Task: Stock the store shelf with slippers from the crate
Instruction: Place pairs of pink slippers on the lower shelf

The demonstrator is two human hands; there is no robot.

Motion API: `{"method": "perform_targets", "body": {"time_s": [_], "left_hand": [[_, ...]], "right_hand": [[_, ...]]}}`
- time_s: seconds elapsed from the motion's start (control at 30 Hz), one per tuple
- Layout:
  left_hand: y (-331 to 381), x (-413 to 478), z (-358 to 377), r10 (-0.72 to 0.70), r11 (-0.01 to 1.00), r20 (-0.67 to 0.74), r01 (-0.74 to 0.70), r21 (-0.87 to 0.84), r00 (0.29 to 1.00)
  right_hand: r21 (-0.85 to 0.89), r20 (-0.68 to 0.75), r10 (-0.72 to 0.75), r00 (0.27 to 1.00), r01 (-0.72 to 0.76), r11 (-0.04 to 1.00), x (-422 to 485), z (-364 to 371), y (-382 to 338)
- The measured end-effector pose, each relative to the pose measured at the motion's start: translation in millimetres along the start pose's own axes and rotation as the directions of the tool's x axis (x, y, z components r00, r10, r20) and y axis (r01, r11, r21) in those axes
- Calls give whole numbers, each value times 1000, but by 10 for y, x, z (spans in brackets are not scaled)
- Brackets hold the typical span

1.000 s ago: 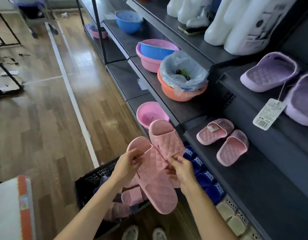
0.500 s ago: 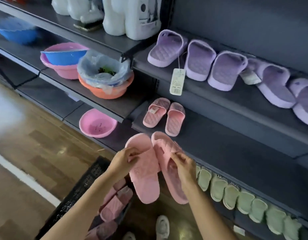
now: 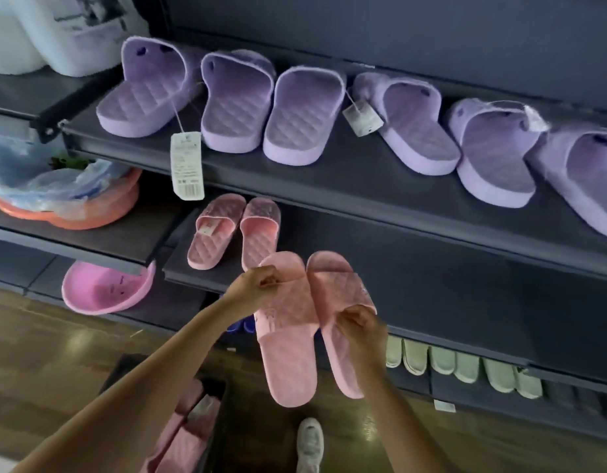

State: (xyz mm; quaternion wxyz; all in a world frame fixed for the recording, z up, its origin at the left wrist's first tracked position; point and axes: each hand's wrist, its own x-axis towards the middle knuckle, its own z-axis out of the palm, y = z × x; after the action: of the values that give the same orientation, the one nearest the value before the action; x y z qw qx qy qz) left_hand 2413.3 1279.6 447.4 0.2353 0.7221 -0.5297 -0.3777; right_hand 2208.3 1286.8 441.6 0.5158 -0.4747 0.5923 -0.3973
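Head view: my left hand (image 3: pixel 257 285) pinches strap edge of one slipper in pink pair (image 3: pixel 288 363); my right hand (image 3: pixel 358 324) pinches other slipper's strap, fingers curled. Since half a second ago, pair has risen: toes now over front of middle shelf (image 3: pixel 431 264), just beside shelved pink pair (image 3: pixel 233 230). Crate (image 3: pixel 221 425) sits below my left arm, holds more pink slippers.

Middle shelf (image 3: pixel 448 302) bare right of shelved pink pair (image 3: pixel 233 230); purple-slipper shelf (image 3: pixel 346 179) overhangs above; price tag (image 3: pixel 187 165) dangles left.
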Motion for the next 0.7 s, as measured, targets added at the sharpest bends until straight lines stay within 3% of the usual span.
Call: {"method": "perform_targets", "body": {"time_s": [0.33,0.6,0.7], "left_hand": [[154,1134,578,-5,1000,114,3,15,993],[-206,1992,712,-1,999,107,6,-39,994],[-400,2236,817,10,1000,67,-11,21,998]], "right_hand": [[-92,-120,45,992,-56,994,1069,-195,531],[-161,-181,-72,981,43,986,1588,182,859],[-221,-167,-159,973,120,968,1736,338,987]]}}
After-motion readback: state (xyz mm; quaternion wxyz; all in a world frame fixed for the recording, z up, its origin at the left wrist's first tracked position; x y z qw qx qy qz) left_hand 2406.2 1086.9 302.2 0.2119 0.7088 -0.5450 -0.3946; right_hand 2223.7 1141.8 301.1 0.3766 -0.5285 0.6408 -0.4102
